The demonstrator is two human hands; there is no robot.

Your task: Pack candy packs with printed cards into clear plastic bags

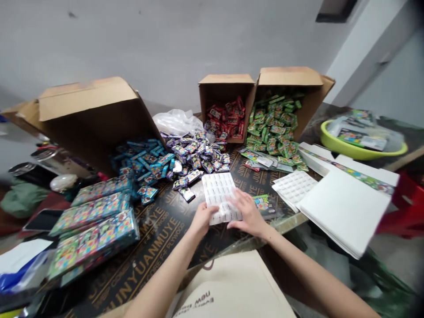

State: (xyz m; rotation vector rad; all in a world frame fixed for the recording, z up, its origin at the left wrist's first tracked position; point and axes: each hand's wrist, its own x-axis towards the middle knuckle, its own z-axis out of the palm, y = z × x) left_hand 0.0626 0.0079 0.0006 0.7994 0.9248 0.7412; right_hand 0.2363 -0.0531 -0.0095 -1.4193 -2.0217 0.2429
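Note:
A clear plastic blister tray (219, 190) with rows of small cells lies on the dark plywood table (159, 238). My left hand (201, 217) grips its near left corner, fingers curled. My right hand (247, 213) lies over its near right edge, fingers pressed on the tray. A small green packet (263, 202) sits just right of my right hand. Piles of small packets lie beyond the tray: blue ones (145, 163), purple ones (195, 152), red ones (227, 117) and green ones (273, 126).
Three cardboard boxes (89, 115) lie tipped on their sides at the back. Wrapped packs (96, 229) are stacked at left. More blister trays (293, 187) and white sheets (344, 207) lie at right, by a yellow-green basin (334, 143). A beige bag (232, 287) lies near me.

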